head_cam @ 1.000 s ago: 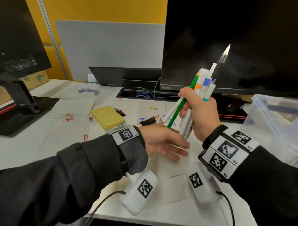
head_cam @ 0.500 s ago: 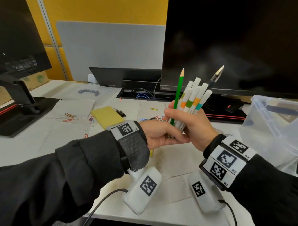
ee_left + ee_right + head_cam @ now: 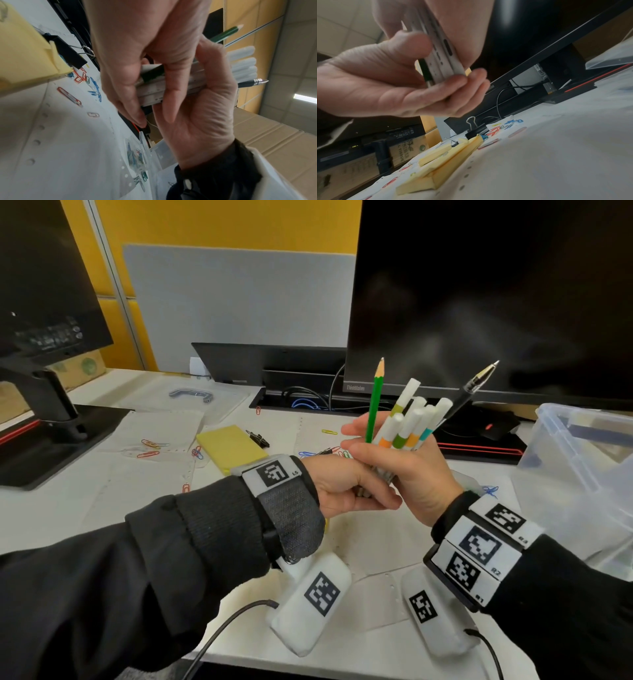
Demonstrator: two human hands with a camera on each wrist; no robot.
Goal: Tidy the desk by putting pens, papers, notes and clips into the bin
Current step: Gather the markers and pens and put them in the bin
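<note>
My right hand [image 3: 376, 453] grips a bundle of pens [image 3: 407, 426] upright above the desk: several white markers, a green pencil [image 3: 375, 402] and a black pen [image 3: 469, 392]. My left hand [image 3: 370, 491] lies just under it, its straight fingers pressing against the pens' lower ends. In the right wrist view the left hand [image 3: 419, 94] is palm up beneath the pens [image 3: 443, 58]. In the left wrist view the right hand [image 3: 197, 108] has its thumb across the pens [image 3: 193, 77]. The clear plastic bin [image 3: 561, 419] stands at the right.
A yellow note pad [image 3: 231, 446], a black binder clip [image 3: 258, 438], coloured paper clips [image 3: 149, 448] and loose papers [image 3: 144, 474] lie on the desk to the left. A large monitor [image 3: 496, 296] stands close behind the hands, and another monitor's stand [image 3: 58, 405] is at far left.
The right hand came down with the splayed, tilted pens and stood them upright. The left hand rose under them, and the pens now sit together as an even bundle.
</note>
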